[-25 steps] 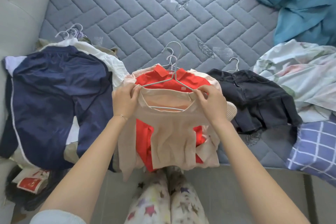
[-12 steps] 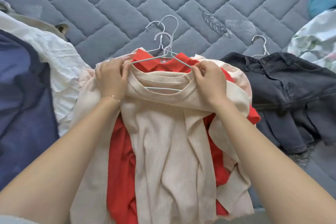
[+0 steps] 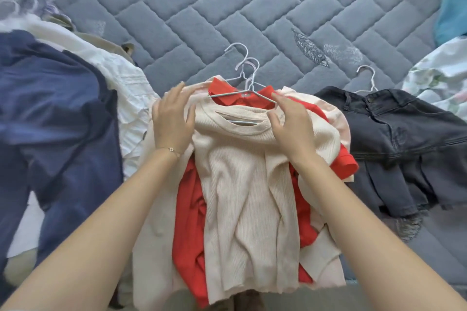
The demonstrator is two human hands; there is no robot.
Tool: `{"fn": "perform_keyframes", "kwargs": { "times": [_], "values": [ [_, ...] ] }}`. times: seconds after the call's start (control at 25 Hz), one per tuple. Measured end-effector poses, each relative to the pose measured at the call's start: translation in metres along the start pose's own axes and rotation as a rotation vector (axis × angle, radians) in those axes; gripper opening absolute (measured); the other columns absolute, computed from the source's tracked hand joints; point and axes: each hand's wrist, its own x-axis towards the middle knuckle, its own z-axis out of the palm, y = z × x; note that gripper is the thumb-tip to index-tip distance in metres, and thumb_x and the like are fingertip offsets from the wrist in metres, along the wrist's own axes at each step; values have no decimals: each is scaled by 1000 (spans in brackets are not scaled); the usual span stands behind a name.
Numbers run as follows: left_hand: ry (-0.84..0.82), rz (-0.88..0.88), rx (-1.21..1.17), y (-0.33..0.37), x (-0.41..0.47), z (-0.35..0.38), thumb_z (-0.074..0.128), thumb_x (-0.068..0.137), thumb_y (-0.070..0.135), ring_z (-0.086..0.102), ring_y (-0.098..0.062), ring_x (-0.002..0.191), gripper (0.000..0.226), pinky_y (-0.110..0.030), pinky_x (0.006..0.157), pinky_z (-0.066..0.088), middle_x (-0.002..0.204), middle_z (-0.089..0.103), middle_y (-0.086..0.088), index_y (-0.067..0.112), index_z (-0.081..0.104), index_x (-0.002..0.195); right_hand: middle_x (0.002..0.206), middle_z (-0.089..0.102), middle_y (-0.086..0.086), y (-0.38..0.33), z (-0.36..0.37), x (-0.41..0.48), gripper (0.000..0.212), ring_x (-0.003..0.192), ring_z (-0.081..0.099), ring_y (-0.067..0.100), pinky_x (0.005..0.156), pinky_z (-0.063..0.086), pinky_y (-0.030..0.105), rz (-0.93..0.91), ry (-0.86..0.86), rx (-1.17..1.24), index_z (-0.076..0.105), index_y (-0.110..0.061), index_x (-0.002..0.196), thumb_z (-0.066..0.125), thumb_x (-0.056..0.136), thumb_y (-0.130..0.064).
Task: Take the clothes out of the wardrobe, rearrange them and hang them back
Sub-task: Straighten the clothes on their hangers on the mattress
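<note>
Across the bed, a grey quilted mattress (image 3: 227, 7) with brick-pattern stitching carries everything. L side: a smooth navy garment (image 3: 55, 121), big and crumpled. R side: one black denim skirt (image 3: 404, 139) with a pleated hem, on its own wire hanger (image 3: 366, 78). Centre stack: a beige ribbed knit sweater (image 3: 247, 197) on top of one red polo shirt (image 3: 189, 209), with pale pink fabric (image 3: 336, 118) under that. I count 3 thin wire hooks (image 3: 243, 63) above the collars. Left hand (image 3: 173, 118) lies flat on the sweater's shoulder, fingers straight and spread, gripping nothing. Right hand (image 3: 290, 124) arches over the other shoulder, fingertips at the hanger arm, thumb by the neckline — can't tell if it pinches.
</note>
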Motion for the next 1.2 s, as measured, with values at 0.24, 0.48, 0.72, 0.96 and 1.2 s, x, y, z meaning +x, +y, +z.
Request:
{"fn": "perform_keyframes", "kwargs": {
  "times": [0.24, 0.48, 0.72, 0.96, 1.2],
  "values": [
    [-63, -54, -65, 69, -85, -145, 59, 92, 15, 37, -19, 139, 42, -41, 111, 28, 148, 44, 0, 19, 55, 134, 129, 63, 5, -117, -89, -90, 37, 124, 53, 22, 109, 35, 31, -42, -72, 168, 62, -9, 127, 60, 90, -8],
    [-61, -208, 24, 119, -201, -261, 52, 95, 20, 31, -19, 142, 45, -48, 116, 19, 149, 42, 2, 23, 47, 140, 137, 56, 1, -204, -173, -201, 43, 130, 46, 15, 112, 29, 24, -141, -205, 195, 54, -15, 136, 59, 94, -18],
    [148, -416, -53, 102, -286, -332, 51, 97, 19, 29, -19, 144, 45, -45, 119, 17, 151, 41, 0, 21, 46, 142, 141, 53, 3, -249, -187, -262, 47, 134, 43, 22, 112, 33, 42, -274, -385, 107, 48, -17, 142, 57, 96, -22],
    [237, -485, -67, 32, -305, -380, 50, 98, 19, 27, -18, 145, 45, -45, 118, 14, 152, 38, 1, 22, 44, 143, 137, 55, 3, -320, -153, -256, 48, 128, 48, 23, 108, 37, 42, -436, -384, 74, 50, -16, 140, 61, 93, -18],
    [116, -400, -62, -73, -263, -438, 49, 99, 22, 24, -17, 146, 46, -46, 119, 17, 154, 35, 1, 22, 42, 145, 134, 56, 7, -410, -83, -233, 49, 125, 48, 23, 106, 15, 7, -324, -292, 91, 50, -14, 139, 62, 92, -16]
  ]
}}
